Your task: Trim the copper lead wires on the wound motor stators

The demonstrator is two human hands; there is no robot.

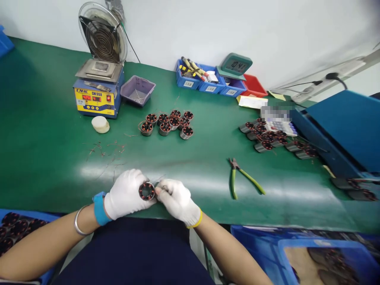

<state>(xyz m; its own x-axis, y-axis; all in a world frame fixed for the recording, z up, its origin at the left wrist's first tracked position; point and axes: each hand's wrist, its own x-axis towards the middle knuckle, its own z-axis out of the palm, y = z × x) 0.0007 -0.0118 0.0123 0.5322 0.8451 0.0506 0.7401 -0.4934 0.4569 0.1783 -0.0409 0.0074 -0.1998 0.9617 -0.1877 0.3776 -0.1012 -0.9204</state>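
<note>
My left hand (126, 194), in a white glove, is wrapped round a wound motor stator (151, 196) whose open end faces up, with copper coils around the inside. My right hand (177, 199), also gloved, is closed in a pinch right beside the stator. Thin wires (162, 178) stick up near its fingertips; whether they are what it grips cannot be made out. To the right of the hands lie cutting pliers (249, 181) with green handles, jaws apart. Beyond my hands stands a group of several stators (174, 123).
A soldering pot (96, 93) with a yellow panel stands at the back left, beside a purple tray (138, 89) and a white pad (101, 124). Wire scraps (103, 150) litter the green table (202, 166). More stators (267, 138) lie right. Blue bins (188, 82) and a clock (236, 64) line the wall.
</note>
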